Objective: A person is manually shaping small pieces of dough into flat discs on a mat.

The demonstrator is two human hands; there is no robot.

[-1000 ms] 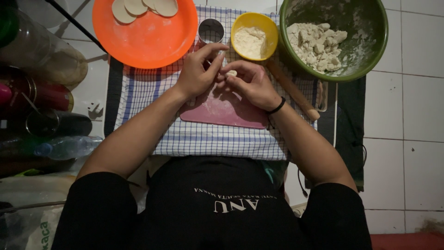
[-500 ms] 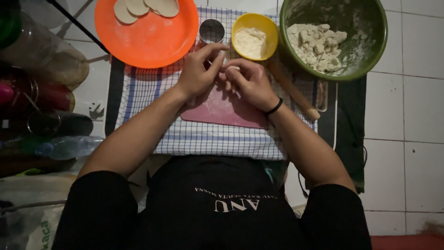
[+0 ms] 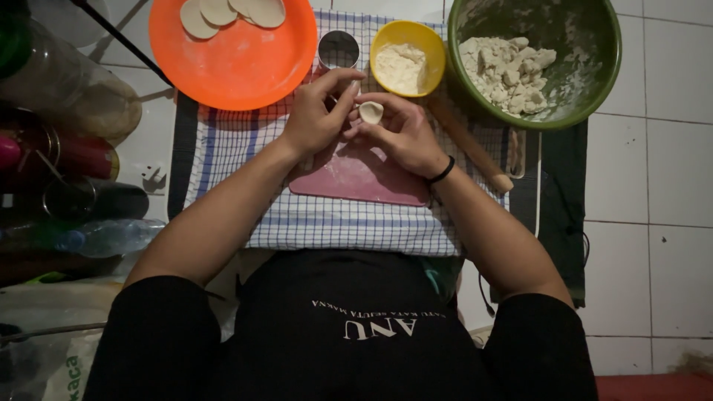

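We note: left hand and right hand both pinching dough piece; underside hidden. Orange plate at 11 o'clock, top cut off.

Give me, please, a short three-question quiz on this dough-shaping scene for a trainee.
1. True or false: the orange plate holds flat dough rounds.
2. What fills the green bowl? A) water B) torn dough chunks C) rice
3. Which board lies under the hands?

Key
1. True; the rounds lie at the plate's far edge.
2. B.
3. A pink cutting board on a checked cloth. Above it the left hand and right hand together hold a small dough piece.
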